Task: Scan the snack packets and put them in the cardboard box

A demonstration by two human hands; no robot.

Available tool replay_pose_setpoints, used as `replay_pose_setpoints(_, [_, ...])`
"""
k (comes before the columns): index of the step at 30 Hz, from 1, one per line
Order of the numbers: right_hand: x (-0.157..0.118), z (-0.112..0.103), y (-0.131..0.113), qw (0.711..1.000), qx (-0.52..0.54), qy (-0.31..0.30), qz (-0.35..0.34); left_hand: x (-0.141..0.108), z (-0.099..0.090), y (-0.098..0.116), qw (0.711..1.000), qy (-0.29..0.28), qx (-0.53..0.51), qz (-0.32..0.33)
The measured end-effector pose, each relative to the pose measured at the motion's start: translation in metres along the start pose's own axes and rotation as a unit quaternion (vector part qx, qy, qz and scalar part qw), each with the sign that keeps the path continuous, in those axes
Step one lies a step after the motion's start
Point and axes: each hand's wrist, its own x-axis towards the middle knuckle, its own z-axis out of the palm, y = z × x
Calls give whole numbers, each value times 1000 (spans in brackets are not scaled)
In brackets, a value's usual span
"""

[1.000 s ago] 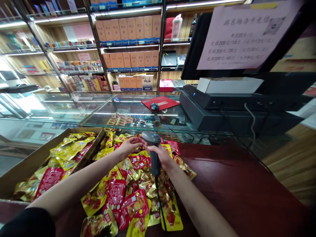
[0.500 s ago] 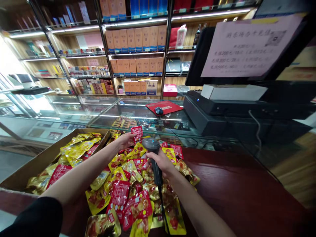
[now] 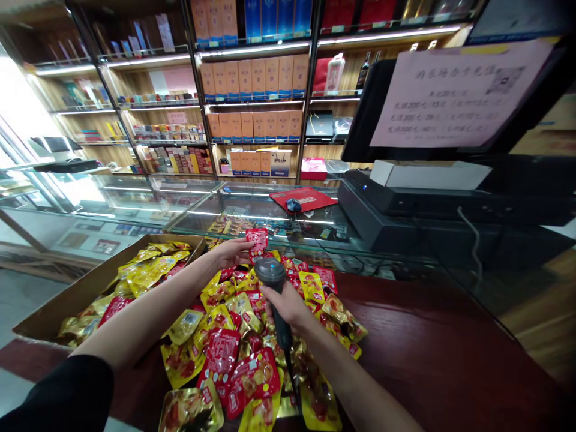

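Note:
A small red snack packet (image 3: 258, 240) is pinched in the fingers of my left hand (image 3: 233, 252), raised above the pile. Wrapped round the handle of a dark barcode scanner (image 3: 270, 273) is my right hand (image 3: 288, 305). The scanner's round head points away from me, just below and right of the red packet, and its cable hangs down toward me. Beneath both hands a heap of red, yellow and gold snack packets (image 3: 254, 375) covers the tabletop.
An open cardboard box (image 3: 40, 306) holding more packets stands at left. Behind the heap is a glass counter (image 3: 202, 216) with a mouse (image 3: 293, 206) on a red mat (image 3: 315, 198). A monitor (image 3: 366, 102) with a taped paper sheet (image 3: 450, 99) rises at right. Stocked shelves (image 3: 252, 105) line the back.
My left hand and the red packet have shifted slightly right in view. My right hand has brought the scanner slightly left and down, nearer the packet. The camera view has also shifted a little.

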Motion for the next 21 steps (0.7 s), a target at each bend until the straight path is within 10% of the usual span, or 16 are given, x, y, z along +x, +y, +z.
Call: replay_pose_setpoints(21, [1, -3, 4, 998, -68, 16, 4, 3, 0, -4, 999, 8, -6, -39])
